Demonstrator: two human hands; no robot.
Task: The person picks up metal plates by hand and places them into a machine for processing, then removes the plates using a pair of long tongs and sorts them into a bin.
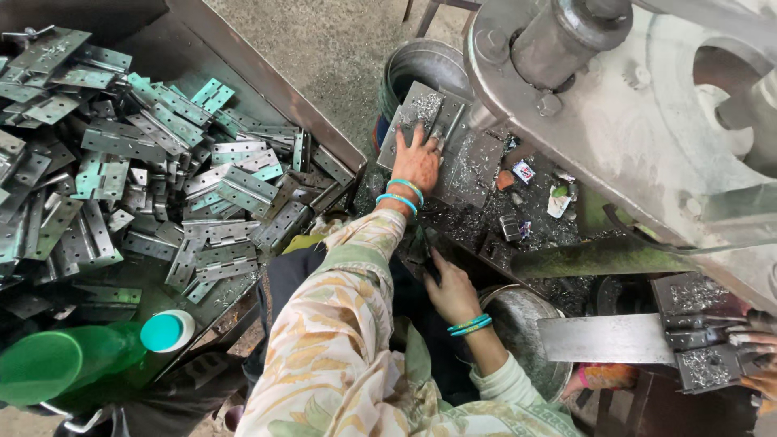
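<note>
My left hand lies flat, fingers spread, on an opened grey metal hinge that sits on the swarf-covered machine bed under a large grey press. It has turquoise bangles at the wrist and a patterned sleeve. My right hand, also with turquoise bangles, is lower, its fingers curled down into a dark gap at the bed's front edge. What they touch there is hidden.
A dark tray on the left holds a heap of several hinges. A green bottle lies at the lower left. A steel bucket stands behind the bed and a metal bowl below it. Another person's hand holds hinges at the right edge.
</note>
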